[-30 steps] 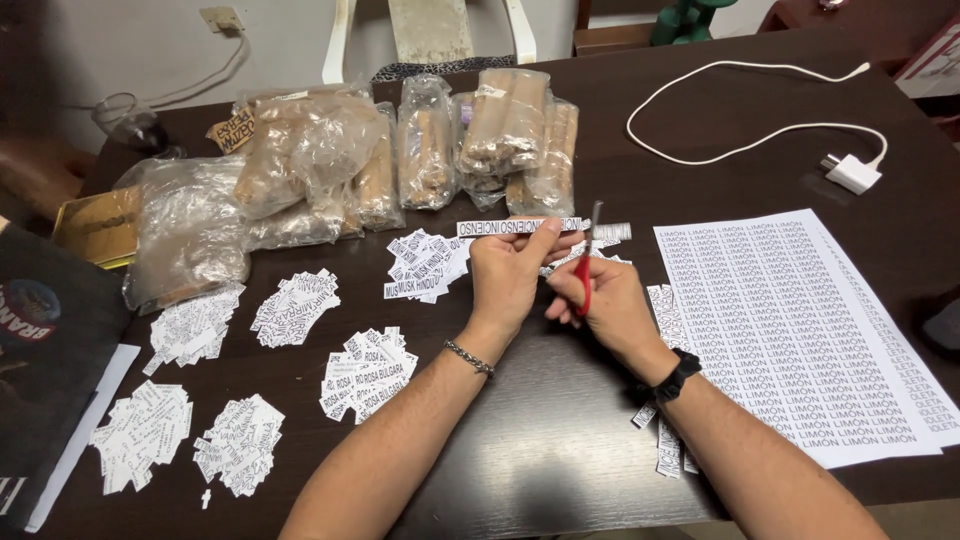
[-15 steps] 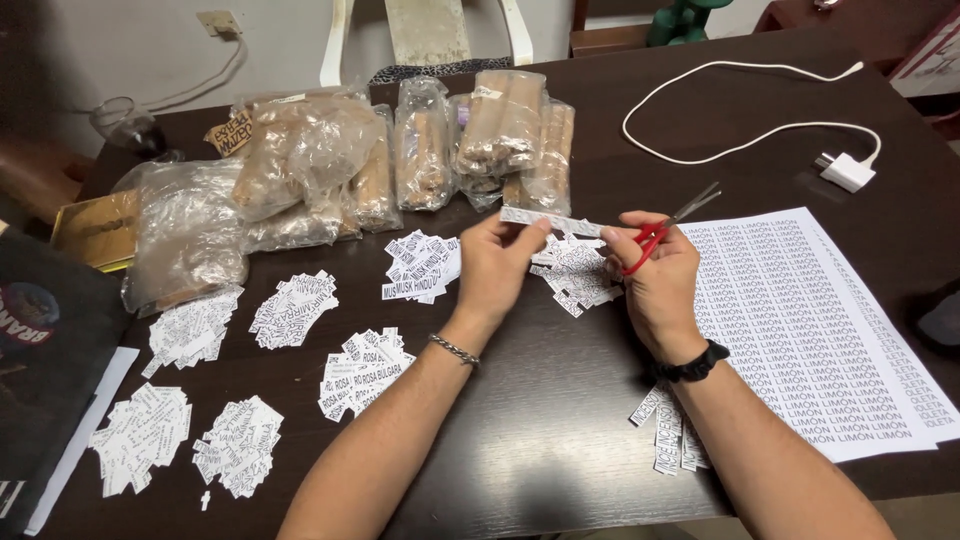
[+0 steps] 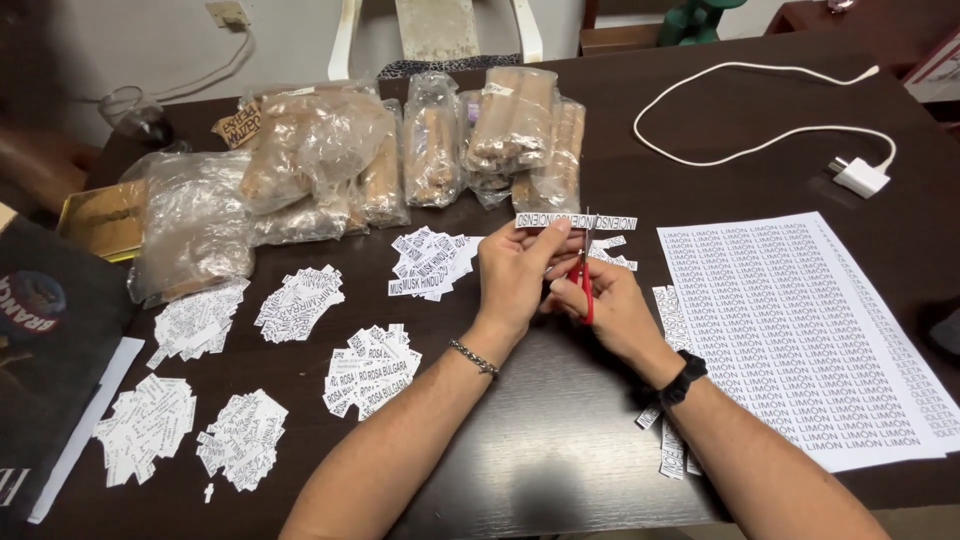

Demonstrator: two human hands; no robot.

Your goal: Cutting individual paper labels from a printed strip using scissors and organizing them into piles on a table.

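In the head view, a narrow paper strip (image 3: 575, 221) printed with words is held level just above the dark table (image 3: 540, 440), a little above centre, at about twelve o'clock from both hands. The left hand (image 3: 515, 275) is seen with its fingers (image 3: 553, 236) pressed together on the strip's left part, pinching it from below and behind. The right hand (image 3: 610, 305) is closed around the red handles of a pair of scissors (image 3: 585, 275), whose blades point up to twelve o'clock and meet the strip near its middle. For a clean cut, the strip is best kept taut and flat, and the blades lined up with the gap between two printed words, square to the strip's long edge. Piles of cut labels (image 3: 372, 368) lie from seven to ten o'clock of the hands, a printed sheet (image 3: 800, 330) lies at three o'clock, and clear bags (image 3: 320, 160) of brown sticks stand at eleven o'clock. A white cable (image 3: 760, 110) with its plug lies at one o'clock.
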